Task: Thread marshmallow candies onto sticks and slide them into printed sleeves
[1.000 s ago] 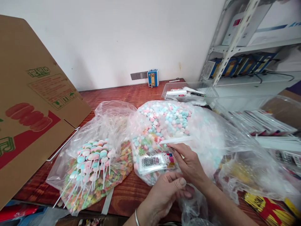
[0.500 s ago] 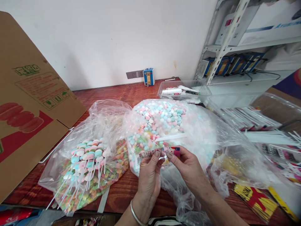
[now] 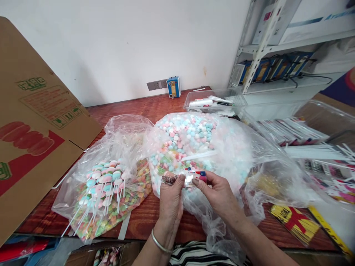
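Left hand [image 3: 171, 194] and right hand [image 3: 215, 190] both clamped on one small flat clear-plastic wrapper with dark text and red-and-blue print [image 3: 189, 180]; left grip, thumb against fingers, has the dark-text end; right grip, same pinch, has the red-and-blue end; thumbs near each other, apart, shiny film between them.

Landmark: big clear plastic bag of round pink, blue and white candies [image 3: 188, 131]; wrapper is held in front of its near edge; can't tell if it touches the bag. Slim white stick [image 3: 199, 155] lies on the bag, just beyond the hands; silver metal bangle [image 3: 161, 243] on the left wrist.

Left of the candy bag: clear plastic bag of green and orange gummies [image 3: 142, 183], with pink-and-blue lollipops on white sticks [image 3: 107, 179] on top; further left, tall brown cardboard box with red print [image 3: 41, 111].

Right of the candy bag: crumpled clear plastic with something yellow inside [image 3: 269, 184]; nearer the person, flat yellow-and-red packet [image 3: 295, 223].

Behind the candy bag: clear plastic tray of white items [image 3: 237, 99]; small blue-and-white box-shaped device [image 3: 173, 87] by the wall; candy bag sits on reddish-brown wooden counter [image 3: 145, 225].
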Demonstrator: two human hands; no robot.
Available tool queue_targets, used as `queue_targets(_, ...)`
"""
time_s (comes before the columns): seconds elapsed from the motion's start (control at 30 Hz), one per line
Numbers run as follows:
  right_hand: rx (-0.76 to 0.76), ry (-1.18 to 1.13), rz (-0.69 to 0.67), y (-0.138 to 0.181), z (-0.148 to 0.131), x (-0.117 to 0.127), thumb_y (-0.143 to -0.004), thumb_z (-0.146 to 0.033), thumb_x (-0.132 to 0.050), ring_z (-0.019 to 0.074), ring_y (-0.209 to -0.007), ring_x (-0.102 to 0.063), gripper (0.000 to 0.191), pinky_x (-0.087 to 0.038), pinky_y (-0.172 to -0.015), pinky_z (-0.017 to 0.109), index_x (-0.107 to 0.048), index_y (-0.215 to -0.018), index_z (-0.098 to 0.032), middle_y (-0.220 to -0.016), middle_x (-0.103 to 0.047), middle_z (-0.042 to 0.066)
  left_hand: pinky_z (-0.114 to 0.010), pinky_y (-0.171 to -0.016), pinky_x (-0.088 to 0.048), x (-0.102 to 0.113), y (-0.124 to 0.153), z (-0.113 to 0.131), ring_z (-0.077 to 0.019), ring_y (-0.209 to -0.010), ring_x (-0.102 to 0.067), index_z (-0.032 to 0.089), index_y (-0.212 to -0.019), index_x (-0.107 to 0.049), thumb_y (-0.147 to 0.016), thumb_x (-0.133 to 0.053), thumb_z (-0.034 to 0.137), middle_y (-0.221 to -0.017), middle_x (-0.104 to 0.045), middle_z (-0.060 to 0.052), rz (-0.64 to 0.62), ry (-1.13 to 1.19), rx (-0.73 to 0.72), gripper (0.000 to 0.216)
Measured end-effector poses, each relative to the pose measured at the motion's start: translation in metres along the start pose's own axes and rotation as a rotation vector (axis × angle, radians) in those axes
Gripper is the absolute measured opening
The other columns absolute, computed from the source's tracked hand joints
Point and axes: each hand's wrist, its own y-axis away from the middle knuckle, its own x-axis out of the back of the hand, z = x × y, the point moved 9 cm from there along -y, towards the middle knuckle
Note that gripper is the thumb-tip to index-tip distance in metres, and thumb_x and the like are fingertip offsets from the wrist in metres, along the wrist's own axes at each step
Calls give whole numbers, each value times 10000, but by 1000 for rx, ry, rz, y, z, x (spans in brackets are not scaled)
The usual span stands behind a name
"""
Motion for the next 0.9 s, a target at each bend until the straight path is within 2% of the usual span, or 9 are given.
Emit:
queue_targets(0.13, 18, -28, -71, 2, -4, -2, -863, -416, -615, 148, -681, -517, 261, -427, -644, 252, -649, -748, -183, -725, -599, -5, -216, -651, -493, -2, 3, 1, -103, -645, -621, 158, -699, -615, -574, -880, 233, -684, -652, 28, -11, -19, 15, 303)
queue_targets(0.23, 46, -68, -60, 3, -8, 2, -886, -382, -595, 139, -696, -505, 209, -419, -646, 236, -666, -847, -189, -777, -603, -6, -239, -676, -508, -3, 5, 3, -118, -686, -632, 169, -786, -640, -591, -870, 234, -736, -662, 22, -28, -43, 25, 309)
queue_targets(0.3, 52, -49, -47, 5, -9, 4, -893, -372, -583, 129, -657, -468, 211, -389, -604, 226, -654, -814, -190, -718, -561, -21, -228, -649, -500, -2, 6, 2, -111, -673, -622, 172, -846, -650, -596, -867, 228, -762, -664, 19, -26, -61, 35, 336)
queue_targets(0.53, -7, 49, -28, 9, -3, 2, -894, -480, -550, 110, -526, -327, 423, -278, -495, 239, -460, -580, -211, -548, -370, -60, -170, -498, -384, 14, 2, -9, -47, -491, -445, 149, -633, -543, -591, -872, 286, -552, -501, 72, 29, -103, 12, 360)
queue_targets(0.7, -44, -2, -63, 8, 4, -4, -913, -543, -488, 124, -512, -393, 457, -313, -506, 252, -521, -604, -208, -523, -450, -40, -155, -482, -349, 16, -2, -13, -38, -478, -382, 151, -555, -467, -627, -848, 359, -509, -430, 79, 22, -150, -10, 440)
queue_targets(0.9, 17, 8, 17, 8, -1, 2, -890, -437, -563, 116, -566, -381, 353, -314, -522, 237, -519, -625, -207, -592, -436, -46, -160, -458, -330, 18, -3, -16, -40, -464, -387, 157, -618, -512, -602, -862, 361, -528, -454, 79, 46, -117, 14, 406)
